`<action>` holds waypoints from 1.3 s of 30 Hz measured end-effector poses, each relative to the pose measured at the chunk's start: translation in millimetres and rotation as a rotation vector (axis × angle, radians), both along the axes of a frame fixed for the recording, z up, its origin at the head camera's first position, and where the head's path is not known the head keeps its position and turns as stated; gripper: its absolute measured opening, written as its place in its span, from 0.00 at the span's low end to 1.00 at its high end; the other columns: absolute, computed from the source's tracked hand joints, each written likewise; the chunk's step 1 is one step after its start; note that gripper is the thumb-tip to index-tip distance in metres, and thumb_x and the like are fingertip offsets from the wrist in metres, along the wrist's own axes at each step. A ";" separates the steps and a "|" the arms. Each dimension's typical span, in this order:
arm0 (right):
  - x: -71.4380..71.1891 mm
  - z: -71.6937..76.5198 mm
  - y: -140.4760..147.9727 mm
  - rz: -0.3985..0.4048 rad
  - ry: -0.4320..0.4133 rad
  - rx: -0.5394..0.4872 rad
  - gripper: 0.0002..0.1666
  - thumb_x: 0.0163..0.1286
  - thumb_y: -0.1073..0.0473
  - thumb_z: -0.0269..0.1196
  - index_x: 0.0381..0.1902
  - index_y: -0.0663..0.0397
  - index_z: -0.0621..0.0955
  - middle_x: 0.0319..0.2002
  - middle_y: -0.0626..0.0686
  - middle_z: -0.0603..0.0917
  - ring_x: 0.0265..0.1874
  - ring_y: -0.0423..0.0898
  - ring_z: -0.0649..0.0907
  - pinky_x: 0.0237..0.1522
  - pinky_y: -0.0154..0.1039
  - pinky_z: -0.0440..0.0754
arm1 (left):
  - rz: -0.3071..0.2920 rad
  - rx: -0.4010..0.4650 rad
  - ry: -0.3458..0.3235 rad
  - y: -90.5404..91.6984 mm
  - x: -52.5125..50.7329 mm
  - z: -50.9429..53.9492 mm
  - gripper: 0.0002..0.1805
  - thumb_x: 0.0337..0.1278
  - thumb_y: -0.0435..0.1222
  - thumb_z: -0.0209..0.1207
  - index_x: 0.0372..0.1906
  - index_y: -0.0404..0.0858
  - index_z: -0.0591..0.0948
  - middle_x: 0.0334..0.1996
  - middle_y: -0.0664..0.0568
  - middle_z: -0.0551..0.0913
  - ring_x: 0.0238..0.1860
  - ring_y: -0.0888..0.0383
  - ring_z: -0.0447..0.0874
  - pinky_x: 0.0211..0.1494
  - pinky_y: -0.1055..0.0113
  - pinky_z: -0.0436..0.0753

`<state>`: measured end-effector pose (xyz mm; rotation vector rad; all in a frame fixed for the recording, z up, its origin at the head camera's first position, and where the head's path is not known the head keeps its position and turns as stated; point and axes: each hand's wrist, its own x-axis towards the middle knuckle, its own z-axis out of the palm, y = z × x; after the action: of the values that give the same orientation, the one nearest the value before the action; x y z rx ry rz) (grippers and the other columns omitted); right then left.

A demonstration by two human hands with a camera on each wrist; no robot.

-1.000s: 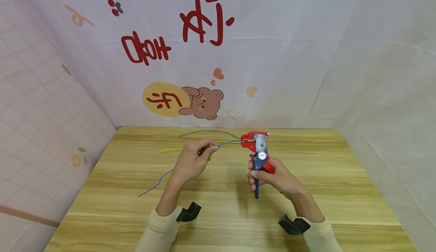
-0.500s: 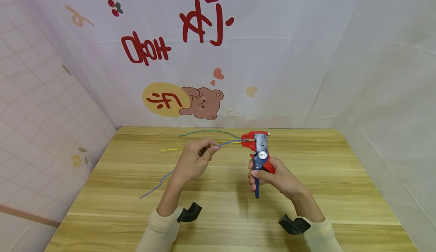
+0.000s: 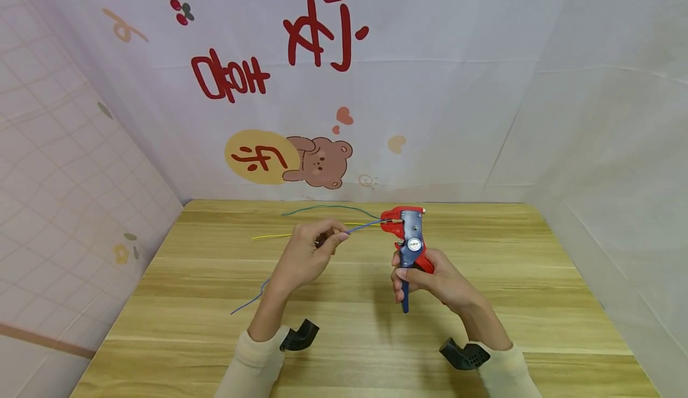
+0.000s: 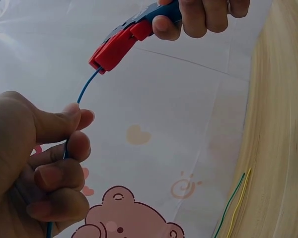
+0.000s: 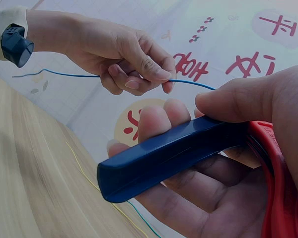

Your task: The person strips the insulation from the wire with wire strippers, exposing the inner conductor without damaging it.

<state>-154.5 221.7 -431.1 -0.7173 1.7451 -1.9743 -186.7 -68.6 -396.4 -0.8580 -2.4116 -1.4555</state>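
Note:
My left hand (image 3: 309,253) pinches a thin blue wire (image 3: 364,226) between thumb and forefinger. Its loose tail emerges behind the wrist on the left. My right hand (image 3: 432,278) grips a red and blue wire stripper (image 3: 412,230) by its handles, its red nose pointing left. In the left wrist view the blue wire (image 4: 86,88) runs up into the tip of the stripper's red nose (image 4: 109,54). The right wrist view shows the blue handle (image 5: 154,163) lying across my curled fingers, with the thumb on top. What the wire's end looks like inside the nose is too small to tell.
A green wire (image 3: 328,207) and a yellow wire (image 3: 269,236) lie toward the back of the wooden table (image 3: 344,350). The stripper's nose and my left hand hide parts of them. A printed cloth wall (image 3: 457,87) rises behind the table's back edge.
The blue wire's loose tail has shifted right, toward my left forearm. Between hand and stripper the wire now looks straighter. My right hand and the stripper have barely moved.

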 end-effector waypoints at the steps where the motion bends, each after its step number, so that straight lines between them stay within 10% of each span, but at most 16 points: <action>1: -0.1 -0.1 0.1 0.000 -0.001 0.001 0.07 0.78 0.70 0.54 0.50 0.68 0.72 0.32 0.56 0.84 0.29 0.49 0.88 0.38 0.58 0.88 | 0.000 -0.001 0.002 -0.3 -0.1 0.1 0.04 0.72 0.36 0.61 0.39 0.46 0.85 0.18 0.59 0.72 0.18 0.65 0.67 0.23 0.72 0.65; 39: -1.0 0.7 1.0 0.029 0.039 -0.024 0.04 0.78 0.71 0.52 0.47 0.69 0.70 0.30 0.56 0.81 0.26 0.47 0.84 0.35 0.58 0.88 | -0.012 0.013 0.005 0.3 0.2 3.5 0.05 0.73 0.37 0.60 0.37 0.46 0.84 0.17 0.58 0.73 0.17 0.65 0.67 0.22 0.72 0.64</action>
<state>-155.6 222.6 -430.4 -0.7893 1.7267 -1.9778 -186.5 -68.3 -392.9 -0.8738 -2.3948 -1.4696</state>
